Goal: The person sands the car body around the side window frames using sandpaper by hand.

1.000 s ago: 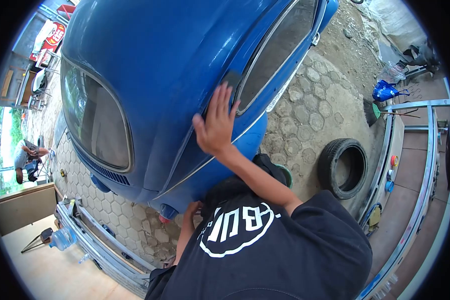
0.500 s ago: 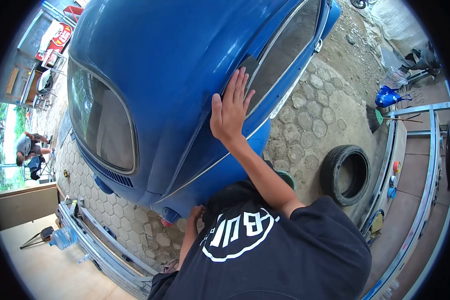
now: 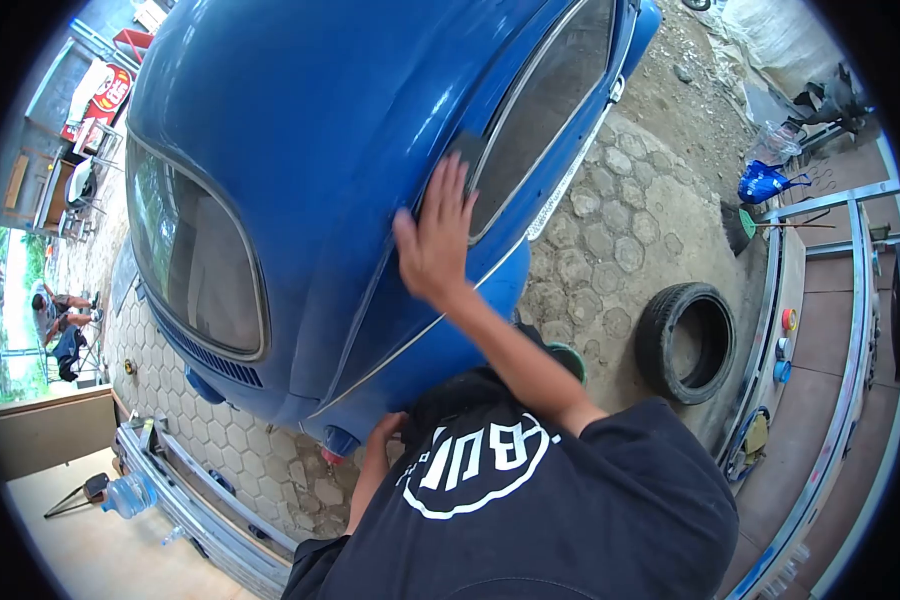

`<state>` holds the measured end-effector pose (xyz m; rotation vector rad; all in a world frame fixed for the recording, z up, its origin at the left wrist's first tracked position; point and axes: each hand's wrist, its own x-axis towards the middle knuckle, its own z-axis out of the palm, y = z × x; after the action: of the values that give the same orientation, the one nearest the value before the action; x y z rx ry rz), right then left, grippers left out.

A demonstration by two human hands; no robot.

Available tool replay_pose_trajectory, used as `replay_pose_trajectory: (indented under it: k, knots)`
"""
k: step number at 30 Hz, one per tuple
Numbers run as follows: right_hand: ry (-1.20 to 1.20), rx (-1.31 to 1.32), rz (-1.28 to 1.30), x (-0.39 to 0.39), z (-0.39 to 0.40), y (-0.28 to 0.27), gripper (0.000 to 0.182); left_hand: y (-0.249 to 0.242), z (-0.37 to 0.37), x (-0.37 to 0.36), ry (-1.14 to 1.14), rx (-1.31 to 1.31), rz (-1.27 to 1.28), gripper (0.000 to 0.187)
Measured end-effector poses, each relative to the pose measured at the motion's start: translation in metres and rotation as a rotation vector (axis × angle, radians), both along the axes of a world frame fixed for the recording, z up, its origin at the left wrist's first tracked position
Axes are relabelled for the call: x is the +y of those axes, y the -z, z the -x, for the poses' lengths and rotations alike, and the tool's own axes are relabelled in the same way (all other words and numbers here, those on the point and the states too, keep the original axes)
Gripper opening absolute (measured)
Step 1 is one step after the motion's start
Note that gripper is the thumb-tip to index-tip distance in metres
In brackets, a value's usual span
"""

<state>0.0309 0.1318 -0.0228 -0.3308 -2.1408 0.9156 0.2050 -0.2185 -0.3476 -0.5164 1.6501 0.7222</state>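
My right hand [image 3: 436,235] lies against the blue car [image 3: 310,90], on the pillar beside the side window [image 3: 545,115]. Its fingers are stretched out, with the thumb apart. Under the fingertips a dark grey flat sheet [image 3: 466,148], which looks like sandpaper, is pressed to the paint; most of it is hidden. Lower down, my left hand [image 3: 388,428] is by the rear fender, close to the tail light [image 3: 339,443]. Its fingers are mostly hidden, so I cannot see whether it grips anything.
A loose tyre [image 3: 686,342] lies on the paving to the right. Metal rails [image 3: 195,500] run along the lower left, near a plastic water bottle [image 3: 130,494]. A blue bag [image 3: 767,181] is at upper right. Another person [image 3: 58,308] sits far left.
My right hand has slid a little down and left along the pillar, and the grey sheet has moved with it. The view has shifted slightly. The left hand stays by the fender.
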Motion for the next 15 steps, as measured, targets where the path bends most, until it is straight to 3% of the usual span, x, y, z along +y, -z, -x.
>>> replay_pose_trajectory:
  k: [3,5,8,11,15]
  knots:
    - [-0.089,-0.137,-0.120,-0.038,-0.037,0.034,0.076,-0.008,0.001,0.004,0.009,-0.002,0.002,0.042]
    - [-0.076,-0.186,-0.153,-0.025,-0.029,0.018,0.074,-0.016,0.003,0.008,0.016,-0.002,0.008,0.042]
    - [0.054,-0.059,0.041,0.023,0.010,-0.028,0.080,-0.026,0.003,0.014,0.040,-0.012,0.026,0.042]
    - [0.017,-0.086,0.051,0.019,0.005,-0.026,0.079,-0.014,-0.001,0.007,0.049,-0.028,0.008,0.041]
    - [-0.120,-0.230,-0.111,-0.035,-0.039,0.024,0.075,-0.003,-0.009,-0.001,0.043,-0.044,-0.002,0.040]
